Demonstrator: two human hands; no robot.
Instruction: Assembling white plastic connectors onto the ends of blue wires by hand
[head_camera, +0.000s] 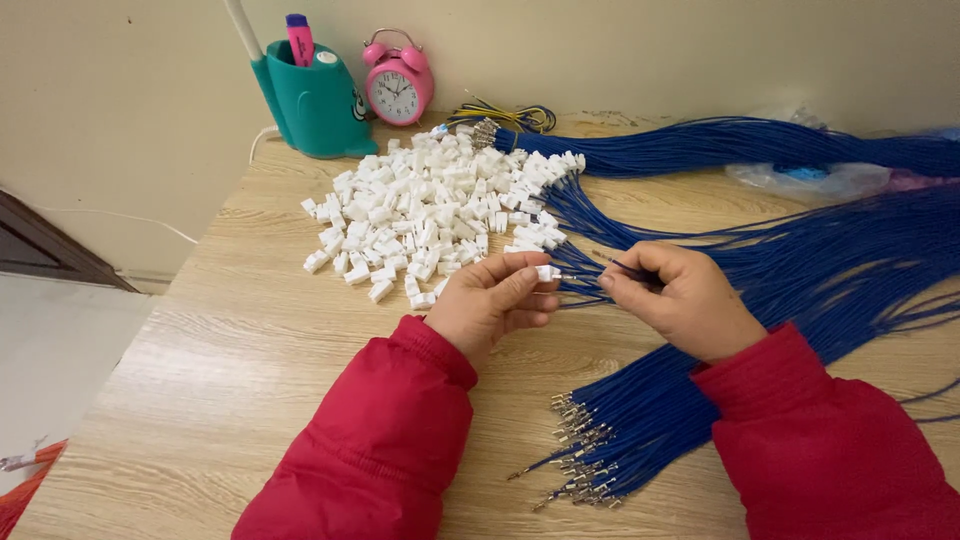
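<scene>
My left hand (490, 300) pinches a small white plastic connector (546, 272) between thumb and fingers. My right hand (680, 298) grips a thin blue wire (625, 266) whose metal tip points at the connector, just apart from it. Both arms wear red sleeves. A heap of white connectors (420, 215) lies on the wooden table (220, 360) just beyond my left hand. Blue wires with connectors fitted (570, 205) fan out behind my hands. A bundle of blue wires with bare metal terminals (600, 440) lies in front of my right arm.
A teal pen holder (318, 100) with a pink marker and a pink alarm clock (398, 85) stand at the back by the wall. Long blue wire bundles (760, 145) and a clear plastic bag (810, 180) cover the right side. The table's left edge drops to the floor.
</scene>
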